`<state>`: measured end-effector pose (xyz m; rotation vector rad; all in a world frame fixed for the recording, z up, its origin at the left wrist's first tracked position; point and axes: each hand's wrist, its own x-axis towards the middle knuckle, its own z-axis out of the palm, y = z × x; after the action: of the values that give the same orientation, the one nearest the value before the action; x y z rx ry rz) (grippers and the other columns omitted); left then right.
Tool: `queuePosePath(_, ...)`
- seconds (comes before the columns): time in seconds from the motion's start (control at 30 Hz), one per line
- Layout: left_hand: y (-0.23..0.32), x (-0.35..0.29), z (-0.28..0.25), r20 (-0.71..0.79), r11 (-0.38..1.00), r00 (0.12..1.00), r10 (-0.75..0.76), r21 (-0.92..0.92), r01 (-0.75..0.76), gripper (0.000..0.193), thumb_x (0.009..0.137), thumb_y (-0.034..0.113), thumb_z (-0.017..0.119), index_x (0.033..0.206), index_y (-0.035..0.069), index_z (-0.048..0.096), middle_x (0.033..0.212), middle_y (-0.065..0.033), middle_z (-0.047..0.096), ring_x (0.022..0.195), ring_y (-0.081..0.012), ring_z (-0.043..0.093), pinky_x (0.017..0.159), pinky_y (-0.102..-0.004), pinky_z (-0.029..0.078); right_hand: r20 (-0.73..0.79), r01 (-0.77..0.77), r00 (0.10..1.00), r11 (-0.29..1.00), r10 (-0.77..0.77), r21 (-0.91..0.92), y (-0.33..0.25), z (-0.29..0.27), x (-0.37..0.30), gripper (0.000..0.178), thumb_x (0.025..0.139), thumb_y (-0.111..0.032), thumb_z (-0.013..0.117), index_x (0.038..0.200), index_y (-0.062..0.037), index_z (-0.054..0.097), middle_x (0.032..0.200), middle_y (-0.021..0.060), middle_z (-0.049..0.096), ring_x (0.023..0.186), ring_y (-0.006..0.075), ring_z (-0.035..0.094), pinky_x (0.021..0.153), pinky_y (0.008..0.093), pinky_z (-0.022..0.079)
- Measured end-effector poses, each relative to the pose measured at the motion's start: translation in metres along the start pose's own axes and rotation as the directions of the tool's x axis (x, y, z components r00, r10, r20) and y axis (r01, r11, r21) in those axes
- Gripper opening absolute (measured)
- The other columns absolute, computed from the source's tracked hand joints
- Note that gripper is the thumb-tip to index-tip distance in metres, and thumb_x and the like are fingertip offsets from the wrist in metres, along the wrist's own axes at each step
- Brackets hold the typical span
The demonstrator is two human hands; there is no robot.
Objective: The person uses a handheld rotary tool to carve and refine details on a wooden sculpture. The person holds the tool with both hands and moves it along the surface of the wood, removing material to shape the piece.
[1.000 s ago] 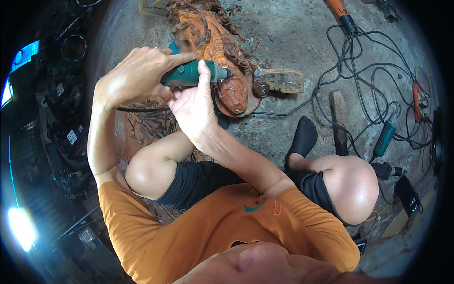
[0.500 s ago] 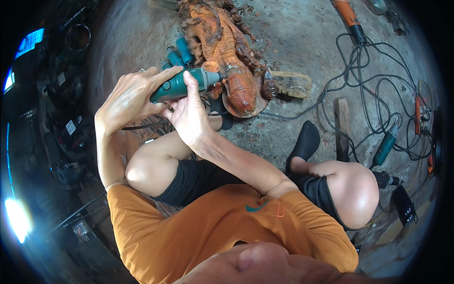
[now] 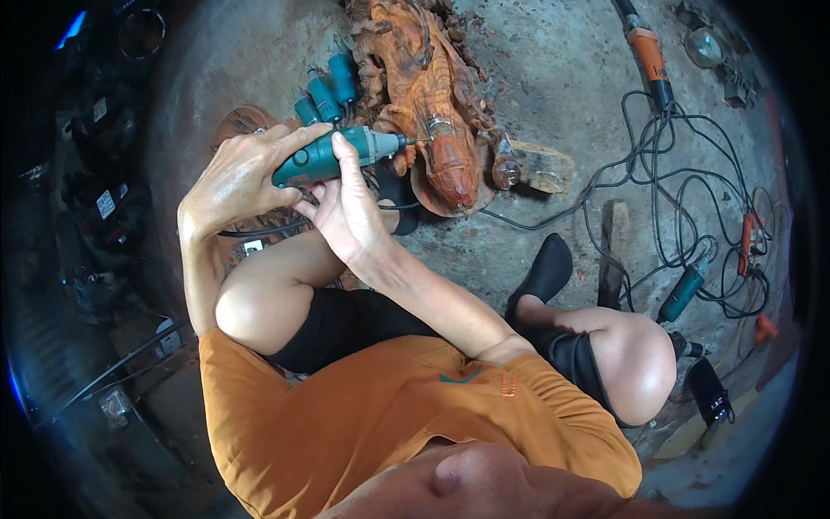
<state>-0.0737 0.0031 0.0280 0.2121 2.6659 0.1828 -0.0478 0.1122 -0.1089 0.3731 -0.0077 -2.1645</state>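
Both hands hold a green rotary grinder (image 3: 313, 163) with a grey nose and a thin bit pointing right. My left hand (image 3: 238, 177) wraps the back of its body from the left, the index finger stretched along the top. My right hand (image 3: 347, 203) grips it from below and the near side, its thumb up against the front of the body. Before the bit lies a long reddish-brown wood carving (image 3: 413, 82) with a rounded near end. The bit's tip is close to the carving; whether they touch I cannot tell.
Several green rotary tools (image 3: 320, 93) lie left of the carving. A wooden block (image 3: 540, 164) sits to its right. Farther right are an orange power tool (image 3: 647, 60), tangled black cables (image 3: 648, 151), a wooden bar (image 3: 615, 246), another green tool (image 3: 683, 292) and a phone (image 3: 709, 391).
The view has shifted, so the carving and floor tools appear farther right and slightly lower. Both hands keep the same hold on the grinder.
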Motion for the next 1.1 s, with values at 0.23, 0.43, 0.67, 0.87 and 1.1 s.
queuePosePath(0.23,-0.011,-0.006,0.008,-0.013,1.000,1.000,-0.003,-0.014,0.003,0.084,0.055,0.009,0.077,0.137,0.017,0.060,0.086,-0.0094,0.064,0.078,-0.0303,0.064,0.073,-0.0403,0.051,-0.002,-0.016,1.000,0.997,0.017,0.074,0.007,-0.002,-0.003,0.064,0.092,-0.052,0.066,0.139,-0.0153,0.044,0.130,0.0032,0.053,0.123,0.0161,0.049,0.103,0.0421,0.043)
queuePosePath(0.43,-0.012,-0.006,0.009,-0.044,0.998,0.998,0.042,-0.046,-0.044,0.080,0.056,0.008,0.077,0.134,0.017,0.061,0.084,-0.0092,0.064,0.076,-0.0291,0.064,0.070,-0.0396,0.051,0.018,0.009,1.000,0.997,-0.010,0.080,0.010,0.001,-0.008,0.064,0.091,-0.051,0.067,0.138,-0.0149,0.043,0.129,0.0033,0.052,0.122,0.0160,0.049,0.105,0.0422,0.040)
queuePosePath(0.67,-0.012,-0.008,0.008,-0.076,0.994,0.995,0.058,-0.086,-0.065,0.079,0.057,0.007,0.078,0.134,0.019,0.062,0.082,-0.0083,0.064,0.074,-0.0291,0.063,0.065,-0.0401,0.049,0.053,0.050,0.997,0.999,-0.051,0.017,0.010,0.003,-0.009,0.062,0.092,-0.051,0.067,0.137,-0.0150,0.044,0.128,0.0025,0.051,0.121,0.0154,0.049,0.102,0.0429,0.040)
queuePosePath(0.87,-0.017,-0.013,0.010,-0.095,0.994,0.992,0.089,-0.062,-0.095,0.081,0.059,0.007,0.077,0.136,0.020,0.059,0.082,-0.0089,0.063,0.074,-0.0295,0.064,0.065,-0.0395,0.049,0.029,0.014,1.000,0.990,-0.010,-0.137,0.011,-0.006,-0.012,0.062,0.091,-0.055,0.067,0.134,-0.0157,0.047,0.125,0.0019,0.054,0.118,0.0152,0.049,0.100,0.0456,0.041)
queuePosePath(1.1,-0.021,-0.023,0.017,-0.198,0.977,0.970,0.139,-0.130,-0.167,0.080,0.061,0.008,0.077,0.138,0.019,0.058,0.090,-0.0111,0.067,0.078,-0.0319,0.065,0.068,-0.0417,0.051,-0.081,-0.028,0.997,0.973,0.009,-0.227,0.005,0.009,-0.018,0.058,0.089,-0.057,0.068,0.128,-0.0165,0.052,0.121,0.0002,0.056,0.114,0.0141,0.051,0.098,0.0455,0.043)
